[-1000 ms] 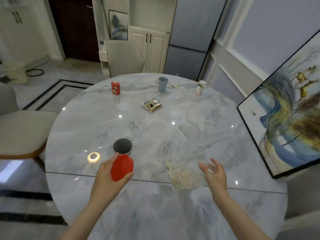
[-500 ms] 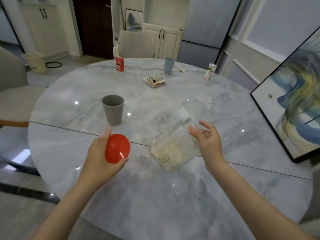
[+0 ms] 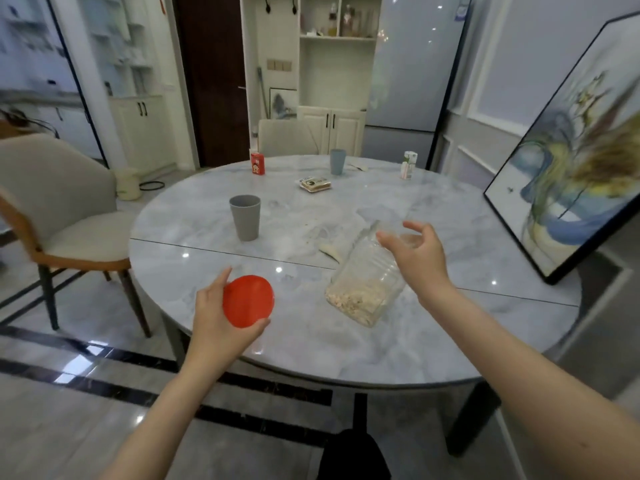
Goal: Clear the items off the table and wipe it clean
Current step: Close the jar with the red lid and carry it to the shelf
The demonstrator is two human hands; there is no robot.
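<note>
Left hand (image 3: 221, 320) grips red lid (image 3: 248, 301); right hand (image 3: 417, 252) holds tilted jar (image 3: 367, 282).

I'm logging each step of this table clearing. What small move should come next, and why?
Probably bring the red lid in the left hand onto the glass jar: the right hand holds it tilted and uncapped, with oats inside and some spilled beside it.

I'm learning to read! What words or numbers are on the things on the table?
None can be read for sure.
Red carton: a picture and print, too blurred.
Flat snack packet: dark label, too small.
White carton: green marks, too blurred.
Red lid, glass jar, grey cup, blue cup: no writing seen.
</note>
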